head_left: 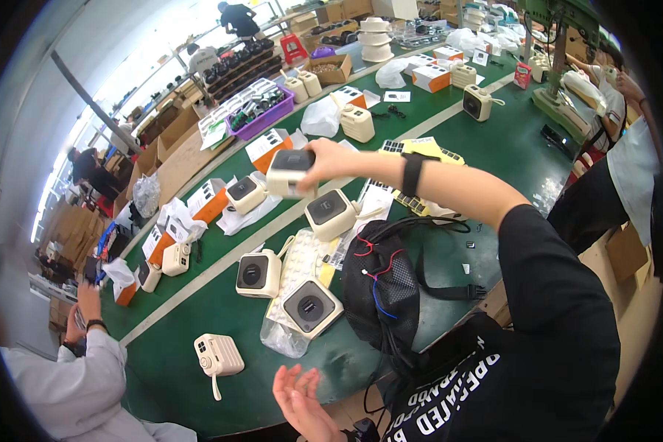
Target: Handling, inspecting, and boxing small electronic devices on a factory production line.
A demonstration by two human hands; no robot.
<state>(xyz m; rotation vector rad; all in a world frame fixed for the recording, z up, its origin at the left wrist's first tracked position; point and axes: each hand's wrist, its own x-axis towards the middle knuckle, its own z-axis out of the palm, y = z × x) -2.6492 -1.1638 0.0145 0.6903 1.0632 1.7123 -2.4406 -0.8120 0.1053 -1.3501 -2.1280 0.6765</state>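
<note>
My right hand (327, 165) grips a small cream speaker (290, 171) with a dark grey face, slightly blurred, above the far side of the table. Near the front edge, my left hand (303, 401) is palm up and holds nothing, its fingers loosely spread. Between the hands, a cream speaker (330, 214) and another speaker (313, 308) rest by a white bubbled sheet (300, 265). A third speaker (258, 273) stands just left of that sheet. Farther left, a cream speaker (219, 355) with knobs and a strap lies near my left hand.
A black mesh bag (383, 283) with wires lies at my right. Orange-white boxes (208, 200) and wrapped speakers line the far side. A purple basket (261, 110) holds parts. A green machine (563, 81) stands right. Beside me at left, a person (74, 383) works; others stand right.
</note>
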